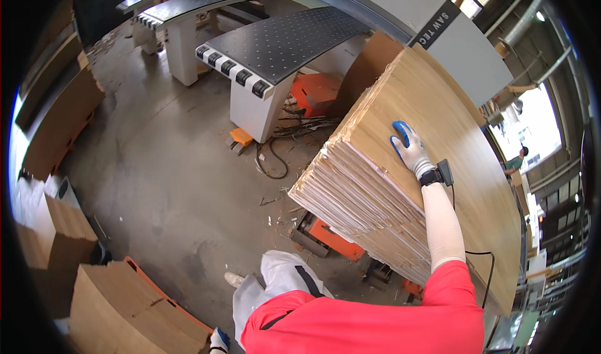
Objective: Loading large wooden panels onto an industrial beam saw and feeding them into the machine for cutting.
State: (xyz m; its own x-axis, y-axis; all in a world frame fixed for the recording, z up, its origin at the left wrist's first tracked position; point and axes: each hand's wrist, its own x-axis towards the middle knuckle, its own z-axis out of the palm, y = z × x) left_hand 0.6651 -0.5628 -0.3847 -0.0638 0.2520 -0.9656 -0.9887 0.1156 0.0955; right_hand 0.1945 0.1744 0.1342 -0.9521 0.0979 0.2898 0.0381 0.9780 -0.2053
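Observation:
My right hand, in a white glove with blue fingertips, rests on the top sheet of a tall stack of wood-grain boards. Its fingers are spread and grip nothing. The stack's near edges are rough, with many thin layers showing. A black strap with a small box is round my right wrist, and a cable runs from it. Down at the lower edge, my left hand hangs low beside a pile of brown boards. Only a small part of that glove shows, so its fingers cannot be read.
Ahead stands a saw machine with a black dotted table on a white leg. Orange lift parts and a loose cable lie low by the stack. More board piles line the left. A distant person is at the right.

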